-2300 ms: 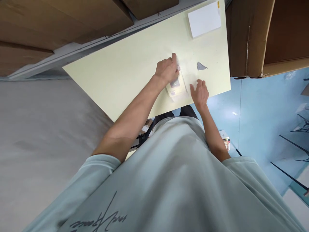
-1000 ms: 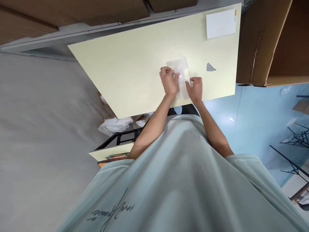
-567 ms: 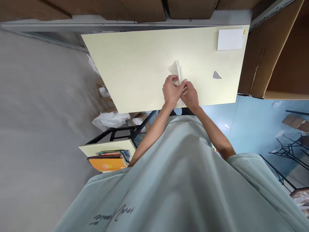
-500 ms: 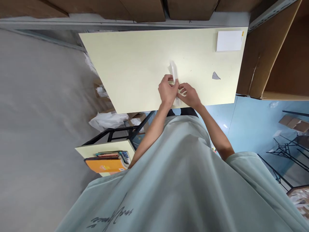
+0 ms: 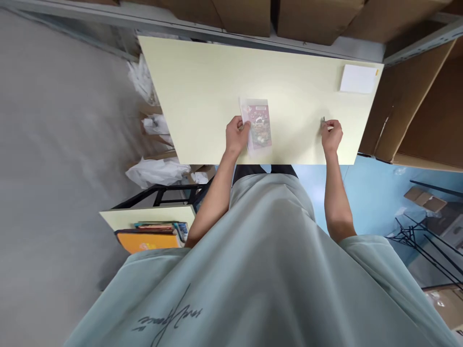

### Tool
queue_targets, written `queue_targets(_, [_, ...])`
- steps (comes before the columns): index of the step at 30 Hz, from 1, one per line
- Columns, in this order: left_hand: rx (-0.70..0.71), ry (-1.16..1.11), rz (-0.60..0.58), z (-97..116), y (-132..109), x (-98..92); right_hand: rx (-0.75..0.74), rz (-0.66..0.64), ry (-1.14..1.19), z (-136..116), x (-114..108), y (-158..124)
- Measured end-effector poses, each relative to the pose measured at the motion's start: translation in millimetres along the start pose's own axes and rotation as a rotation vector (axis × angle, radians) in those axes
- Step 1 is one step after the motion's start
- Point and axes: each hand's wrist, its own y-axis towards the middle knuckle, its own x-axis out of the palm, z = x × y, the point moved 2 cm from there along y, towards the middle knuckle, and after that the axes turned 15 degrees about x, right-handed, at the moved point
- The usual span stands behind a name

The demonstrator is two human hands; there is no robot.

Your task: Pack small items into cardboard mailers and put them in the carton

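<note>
My left hand (image 5: 238,136) is closed on the left edge of a booklet with a pinkish printed cover (image 5: 259,125), which sits inside a translucent milky sleeve. The sleeve's pale margin shows beyond the cover at top and bottom. Well to the right, my right hand (image 5: 332,136) pinches a small grey scrap (image 5: 323,121) between thumb and fingers, just over the table top. Most of that scrap is covered by the fingers, and its material is unclear.
A white pad-like stack (image 5: 358,79) lies at the far right corner of the cream table (image 5: 202,86). Brown cartons (image 5: 242,17) line a shelf behind it. On the right stands a large cardboard box (image 5: 408,106); at lower left, books (image 5: 152,240) rest on a smaller board.
My right hand has left the sleeve, moved right and picked up the grey scrap. The sleeve, edge-on before, now faces up in my left hand with the printed cover showing.
</note>
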Motion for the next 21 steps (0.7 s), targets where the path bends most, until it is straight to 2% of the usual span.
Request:
queue_targets(3, [-0.016,-0.042,0.023,-13,4,-33.0,-0.068,-0.213,0.050,-42,35,-42])
queue_targets(7, [-0.019,0.094,0.099,-30,12,-81.8,-0.185,-0.485,0.050,-109,102,-111])
queue_targets(9, [-0.018,0.196,0.133,-36,17,-103.4,-0.250,-0.578,0.025,-142,137,-139])
queue_targets(12, [-0.030,0.275,0.166,-41,24,-127.8,-0.358,-0.638,-0.022,-192,185,-168])
queue_targets(17, [-0.116,0.246,0.144,-46,37,-143.6,-0.525,-0.674,-0.101,-292,259,-212])
queue_targets(19, [-0.154,0.221,0.119,-51,40,-143.2,-0.561,-0.682,-0.158,-336,298,-230])
queue_targets(21, [-0.141,0.176,0.139,-55,41,-141.7,-0.566,-0.690,-0.205,-375,347,-242])
